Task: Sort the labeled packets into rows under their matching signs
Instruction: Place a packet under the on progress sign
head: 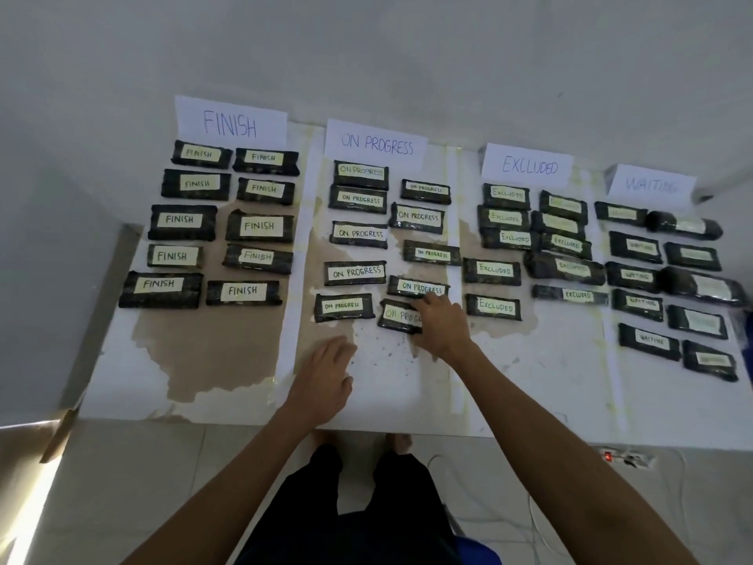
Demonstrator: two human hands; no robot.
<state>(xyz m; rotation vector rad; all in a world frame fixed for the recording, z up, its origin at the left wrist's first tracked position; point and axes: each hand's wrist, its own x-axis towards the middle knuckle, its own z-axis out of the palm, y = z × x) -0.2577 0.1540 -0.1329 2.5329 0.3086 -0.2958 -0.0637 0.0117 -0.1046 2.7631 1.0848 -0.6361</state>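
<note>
Four paper signs stand along the table's far edge: FINISH (230, 122), ON PROGRESS (376, 145), EXCLUDED (529, 166) and WAITING (651, 185). Under each sign lie several dark packets with taped labels matching it. My right hand (442, 322) rests on the right end of the nearest ON PROGRESS packet (397, 316), covering part of its label; its fingers reach towards the packet behind (419, 286). My left hand (326, 377) lies flat and relaxed on the bare table, just below another ON PROGRESS packet (344, 307), holding nothing.
The table (228, 385) is white with torn brown patches. Its front edge runs just above my feet. A power strip (627, 458) with a red light and white cables lie on the tiled floor at the right. A wall stands behind the signs.
</note>
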